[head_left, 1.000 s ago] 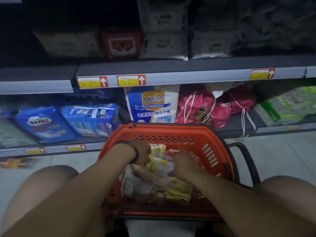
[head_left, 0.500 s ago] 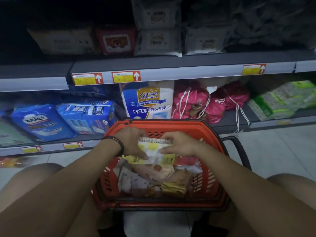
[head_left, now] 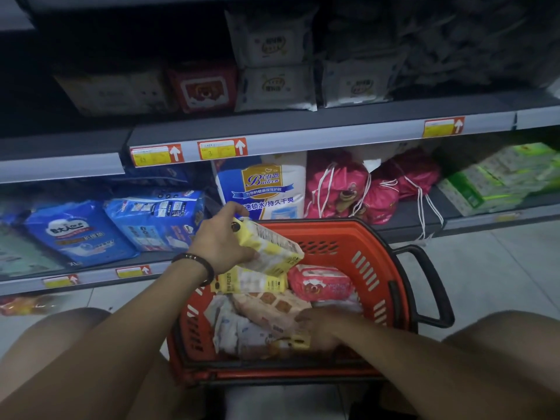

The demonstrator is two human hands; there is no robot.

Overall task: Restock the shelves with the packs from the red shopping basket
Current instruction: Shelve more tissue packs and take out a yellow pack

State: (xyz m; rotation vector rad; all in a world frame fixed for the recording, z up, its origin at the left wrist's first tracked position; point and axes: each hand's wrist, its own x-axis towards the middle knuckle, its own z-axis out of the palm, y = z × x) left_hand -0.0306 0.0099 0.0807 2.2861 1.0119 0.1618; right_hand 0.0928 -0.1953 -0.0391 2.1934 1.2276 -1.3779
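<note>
The red shopping basket [head_left: 372,259] stands on the floor between my knees, in front of the shelves. My left hand [head_left: 222,237] grips a yellow and white pack [head_left: 269,250] and holds it tilted above the basket's left side. My right hand [head_left: 321,327] is down inside the basket among the packs, blurred, its fingers on a small yellow pack [head_left: 298,341]. Another yellow pack [head_left: 251,281], a pink pack [head_left: 321,281] and pale patterned packs [head_left: 272,307] lie in the basket.
The lower shelf [head_left: 406,228] behind the basket holds blue packs [head_left: 154,219], a tall blue and white pack [head_left: 263,189], pink drawstring bags [head_left: 357,189] and green packs [head_left: 497,180]. The upper shelf [head_left: 303,137] carries white wipe packs [head_left: 272,86] and a red box [head_left: 203,86]. The basket's black handle [head_left: 430,286] sticks out right.
My left hand has lifted the yellow and white pack up and left, out of the basket. My right hand let go of it and dropped back among the packs at the basket's near side.
</note>
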